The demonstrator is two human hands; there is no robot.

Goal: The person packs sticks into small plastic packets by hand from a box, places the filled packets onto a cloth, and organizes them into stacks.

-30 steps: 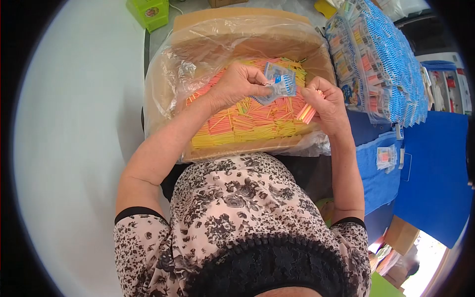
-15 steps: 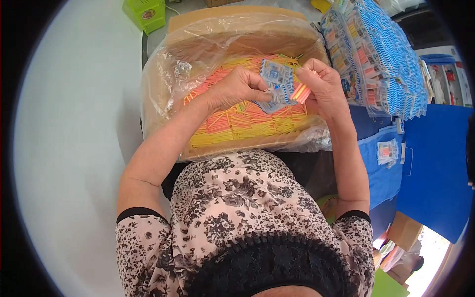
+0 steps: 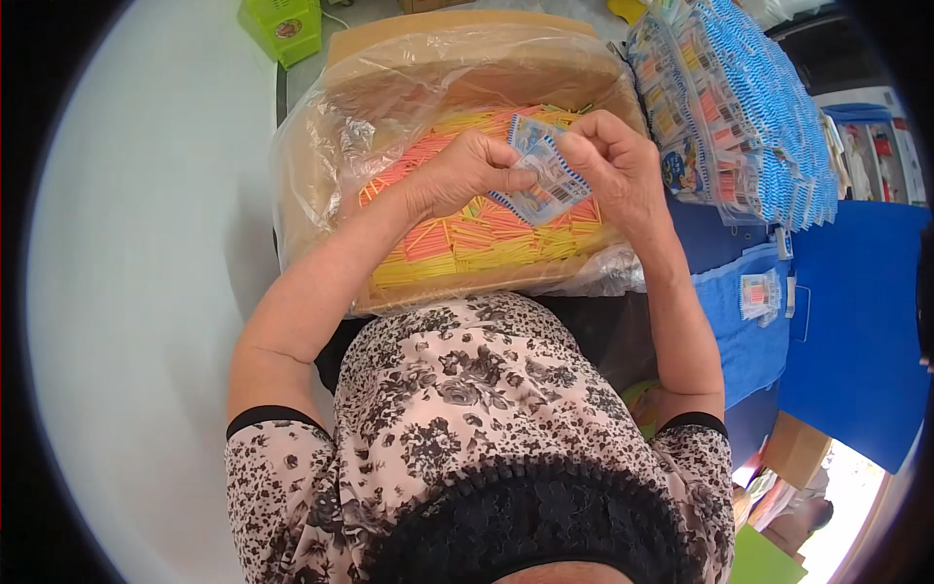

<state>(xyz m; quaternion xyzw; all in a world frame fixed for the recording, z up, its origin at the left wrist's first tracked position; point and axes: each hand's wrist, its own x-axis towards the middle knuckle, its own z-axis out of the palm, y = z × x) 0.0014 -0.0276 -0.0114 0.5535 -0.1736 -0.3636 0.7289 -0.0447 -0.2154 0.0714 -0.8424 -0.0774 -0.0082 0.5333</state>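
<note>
Clear plastic packets with serrated blue edges (image 3: 547, 190), at least two, overlapping just right of the frame's centre and above its middle, too closely layered for an exact count. Printed with a dark barcode on the front one.

Two bare hands at work on them. Left hand (image 3: 465, 177) at the packets' left side, thumb and fingers clamped on the film. Right hand (image 3: 628, 175) at their upper right edge, thumb and fingers curled in and touching the film; cannot tell from this view whether clamped on it.

Directly below both hands, in the upper middle of the frame, one large brown cardboard box (image 3: 457, 45), open, with one clear, crinkled plastic liner (image 3: 309, 170) draped over its walls. Inside, a thick layer of thin pink and yellow sticks (image 3: 462, 241), far too many to count, lying loose in several directions.

At upper right, one tall pile of blue-edged filled packets (image 3: 754, 127), dozens at least. Below that pile, one blue cloth (image 3: 730, 360), with at least one small pink-filled packet (image 3: 756, 294) on top. At far right, one large flat blue panel (image 3: 851, 321). At upper left, one bright green plastic container (image 3: 282, 27). At lower right, one small brown carton (image 3: 798, 450).
</note>
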